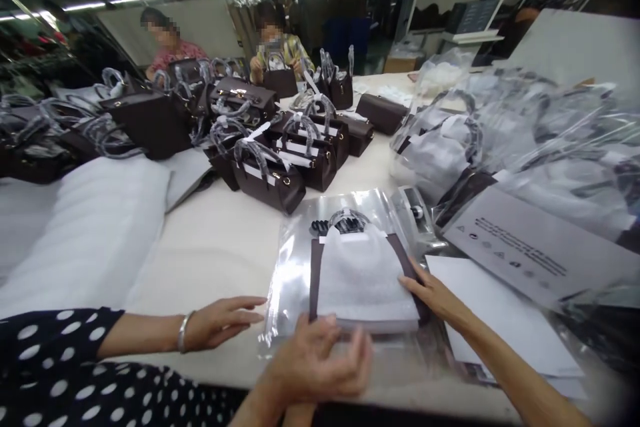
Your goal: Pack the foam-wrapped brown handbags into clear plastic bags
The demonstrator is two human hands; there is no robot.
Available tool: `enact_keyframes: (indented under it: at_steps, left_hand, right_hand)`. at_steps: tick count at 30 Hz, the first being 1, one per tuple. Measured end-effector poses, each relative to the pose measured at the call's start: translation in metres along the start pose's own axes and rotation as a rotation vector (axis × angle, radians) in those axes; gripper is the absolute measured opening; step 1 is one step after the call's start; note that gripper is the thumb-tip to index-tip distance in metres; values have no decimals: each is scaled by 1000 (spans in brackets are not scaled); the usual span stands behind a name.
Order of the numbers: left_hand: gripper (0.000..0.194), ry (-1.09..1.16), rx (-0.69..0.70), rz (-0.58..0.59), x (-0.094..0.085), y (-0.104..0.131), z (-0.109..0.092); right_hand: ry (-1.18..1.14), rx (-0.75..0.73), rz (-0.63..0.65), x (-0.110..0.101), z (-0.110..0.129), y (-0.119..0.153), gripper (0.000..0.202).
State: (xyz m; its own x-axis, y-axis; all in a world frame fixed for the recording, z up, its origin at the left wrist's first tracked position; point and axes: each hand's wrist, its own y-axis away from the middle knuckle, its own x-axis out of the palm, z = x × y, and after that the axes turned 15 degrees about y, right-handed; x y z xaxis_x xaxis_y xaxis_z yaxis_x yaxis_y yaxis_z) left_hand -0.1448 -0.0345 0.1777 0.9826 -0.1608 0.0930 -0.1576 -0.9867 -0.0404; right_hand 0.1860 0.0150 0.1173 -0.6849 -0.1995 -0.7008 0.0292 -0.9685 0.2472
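Observation:
A dark brown handbag (pixel 314 273) lies on a clear plastic bag (pixel 293 267), with white wrapping over its front and film around its handles. My right hand (pixel 435 293) grips its right side, thumb on the white wrapping. My left hand (pixel 325 363), blurred by motion, is at the handbag's bottom edge, fingers loosely curled and apart, with nothing visible in it. To the left, another person's hand (pixel 225 323) with a silver bracelet and a polka-dot sleeve reaches toward the plastic bag's left edge. Part of another wrist shows beneath my left hand.
Several brown handbags (pixel 267 187) stand across the table (pixel 215 253). White padded sheets (pixel 110 213) lie at left. Wrapped bags (pixel 440 153), a printed plastic bag (pixel 530 240) and white sheets (pixel 495 313) lie at right. Two people sit across the table.

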Motion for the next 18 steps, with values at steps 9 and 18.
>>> enact_keyframes:
  at_steps: [9, 18]
  left_hand:
    - [14, -423, 296, -180, -26, -168, -120]
    - [13, -472, 277, -339, 50, 25, 76]
  right_hand:
    - [659, -838, -179, 62, 82, 24, 55]
    - [470, -883, -299, 75, 67, 20, 38]
